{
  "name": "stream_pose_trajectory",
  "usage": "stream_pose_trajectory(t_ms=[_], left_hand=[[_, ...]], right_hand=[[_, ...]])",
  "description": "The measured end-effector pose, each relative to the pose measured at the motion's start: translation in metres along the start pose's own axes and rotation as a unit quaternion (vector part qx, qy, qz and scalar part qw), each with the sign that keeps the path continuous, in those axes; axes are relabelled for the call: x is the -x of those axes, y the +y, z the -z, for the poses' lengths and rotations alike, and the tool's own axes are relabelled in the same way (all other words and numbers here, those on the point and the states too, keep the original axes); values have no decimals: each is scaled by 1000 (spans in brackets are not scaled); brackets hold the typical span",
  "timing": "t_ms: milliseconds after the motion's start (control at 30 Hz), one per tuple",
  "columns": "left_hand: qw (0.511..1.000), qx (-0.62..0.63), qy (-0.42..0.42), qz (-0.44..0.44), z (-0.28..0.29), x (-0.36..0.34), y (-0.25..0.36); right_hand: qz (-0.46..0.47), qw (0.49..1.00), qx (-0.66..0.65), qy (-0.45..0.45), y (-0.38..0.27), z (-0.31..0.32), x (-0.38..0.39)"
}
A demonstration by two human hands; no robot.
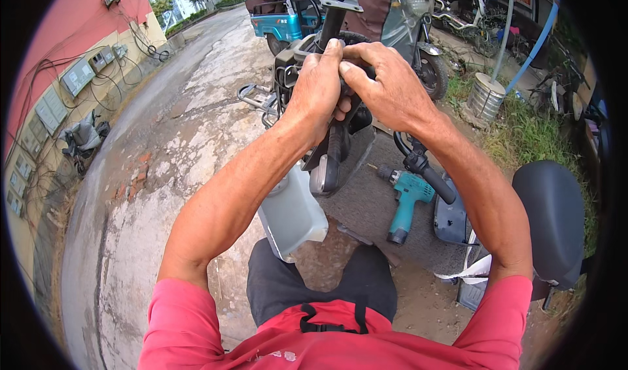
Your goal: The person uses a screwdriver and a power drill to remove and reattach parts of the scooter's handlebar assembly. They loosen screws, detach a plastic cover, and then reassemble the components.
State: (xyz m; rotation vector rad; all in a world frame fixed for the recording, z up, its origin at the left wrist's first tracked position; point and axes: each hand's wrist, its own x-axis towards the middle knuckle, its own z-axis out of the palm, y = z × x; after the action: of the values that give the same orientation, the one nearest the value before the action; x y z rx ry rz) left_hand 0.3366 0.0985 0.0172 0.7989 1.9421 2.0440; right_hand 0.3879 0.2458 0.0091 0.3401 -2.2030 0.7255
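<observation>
In front of me stands a dark vehicle frame with a black post (331, 26) topped by a flat metal plate (341, 0). My left hand (318, 85) is closed around the lower part of that post, thumb pointing up. Close against it, my right hand (383, 79) has its fingers bent and thumb pressed in; whatever lies between them is hidden. Below the hands a dark arm with a grey rounded end (324, 176) hangs down. A teal cordless drill (409, 203) lies on the grey mat (353, 206), its bit toward the frame.
A whitish plastic container (294, 216) stands before my knees. Right of the drill are a black handlebar grip (432, 177) and a black padded seat (549, 219). Farther off are a blue cargo tricycle (278, 25), a metal can (485, 98) holding a pole, and loose bricks (137, 177).
</observation>
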Motion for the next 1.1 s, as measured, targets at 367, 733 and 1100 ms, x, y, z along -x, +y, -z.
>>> stream_pose_trajectory(t_ms=[367, 733, 1100], left_hand=[[989, -122, -74, -32, 47, -27, 29], [781, -537, 83, -309, 70, -83, -9], [930, -339, 26, -141, 84, -107, -3]], right_hand=[[-38, 989, 114, -86, 13, 47, -21], [14, 951, 300, -71, 70, 51, -47], [101, 915, 384, -76, 35, 75, -70]])
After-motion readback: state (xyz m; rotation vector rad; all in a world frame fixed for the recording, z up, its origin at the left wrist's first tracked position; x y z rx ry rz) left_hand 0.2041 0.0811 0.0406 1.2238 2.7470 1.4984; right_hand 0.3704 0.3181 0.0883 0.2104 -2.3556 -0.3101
